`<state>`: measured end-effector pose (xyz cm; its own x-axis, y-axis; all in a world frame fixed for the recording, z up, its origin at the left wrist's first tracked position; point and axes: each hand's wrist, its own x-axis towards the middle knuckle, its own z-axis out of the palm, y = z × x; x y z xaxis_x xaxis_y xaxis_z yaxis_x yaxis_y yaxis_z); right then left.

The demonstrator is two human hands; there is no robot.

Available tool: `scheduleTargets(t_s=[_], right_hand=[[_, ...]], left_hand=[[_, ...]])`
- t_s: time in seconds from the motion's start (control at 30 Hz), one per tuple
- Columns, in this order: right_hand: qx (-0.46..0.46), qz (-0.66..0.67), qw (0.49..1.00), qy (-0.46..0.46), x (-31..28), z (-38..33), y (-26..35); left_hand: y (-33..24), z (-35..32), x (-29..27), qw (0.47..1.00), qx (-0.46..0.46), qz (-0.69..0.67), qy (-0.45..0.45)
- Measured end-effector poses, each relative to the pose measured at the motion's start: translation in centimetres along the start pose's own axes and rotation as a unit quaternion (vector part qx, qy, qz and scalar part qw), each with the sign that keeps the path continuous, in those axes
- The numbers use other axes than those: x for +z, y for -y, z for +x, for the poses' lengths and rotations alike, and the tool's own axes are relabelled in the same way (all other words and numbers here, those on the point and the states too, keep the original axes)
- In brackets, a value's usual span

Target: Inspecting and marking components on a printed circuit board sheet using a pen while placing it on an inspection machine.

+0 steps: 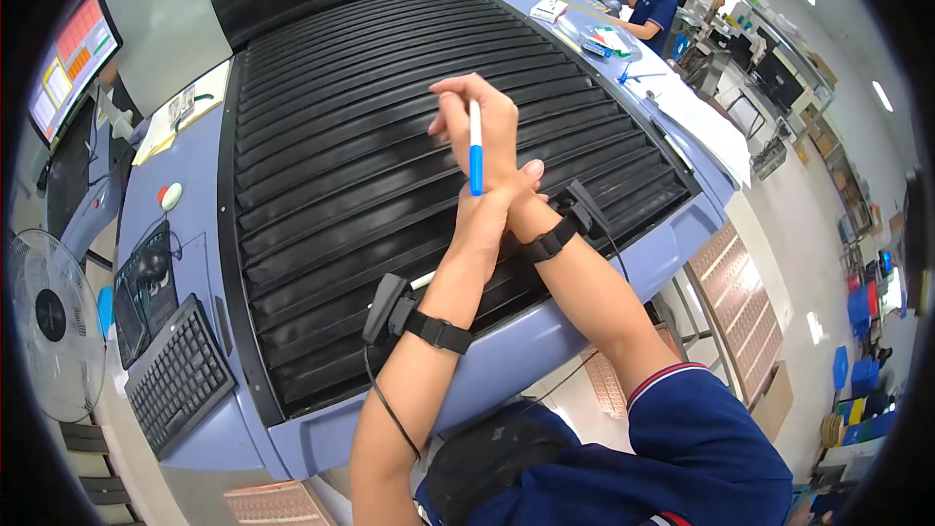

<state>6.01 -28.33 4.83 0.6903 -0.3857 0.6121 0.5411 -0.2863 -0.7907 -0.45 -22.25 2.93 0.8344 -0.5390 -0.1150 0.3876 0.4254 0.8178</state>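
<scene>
In the middle, my right hand (495,122) is raised above the black slatted bed (321,185), its fingers bent. A white marker pen (475,161) with a blue end is held in it, the blue end pointing back toward me. My left hand (484,214) is closed around my right wrist, and its fingertips show on the wrist's far side. Both forearms wear a black strap with a small black device, the left one (392,304) and the right one (581,206), each with a cable. A thin white rod (424,281) shows beside the left device; what it belongs to is unclear.
A blue-grey machine frame (623,273) surrounds the bed. To the left are a keyboard (182,377), a mouse (153,265), a monitor (76,63) and a fan (51,315). Papers (696,122) lie on the right edge. A person (657,10) works at the far right.
</scene>
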Motion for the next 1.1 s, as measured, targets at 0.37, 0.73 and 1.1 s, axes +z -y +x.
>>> scheduleTargets(t_s=[0.37, 0.73, 1.1], right_hand=[[0.044, 0.019, 0.991, 0.121, 0.7, -0.7, 0.7], [-0.028, -0.083, 0.984, 0.153, -0.4, -0.1, 2.7], [-0.022, -0.054, 0.995, 0.083, -0.2, -0.5, 3.1]], left_hand=[[0.8, -0.2, -0.2, 0.995, -0.030, -0.088, -0.026], [0.4, -0.3, 0.9, 0.998, 0.019, -0.050, 0.028], [1.1, -0.4, 0.9, 0.997, 0.040, -0.068, 0.013]])
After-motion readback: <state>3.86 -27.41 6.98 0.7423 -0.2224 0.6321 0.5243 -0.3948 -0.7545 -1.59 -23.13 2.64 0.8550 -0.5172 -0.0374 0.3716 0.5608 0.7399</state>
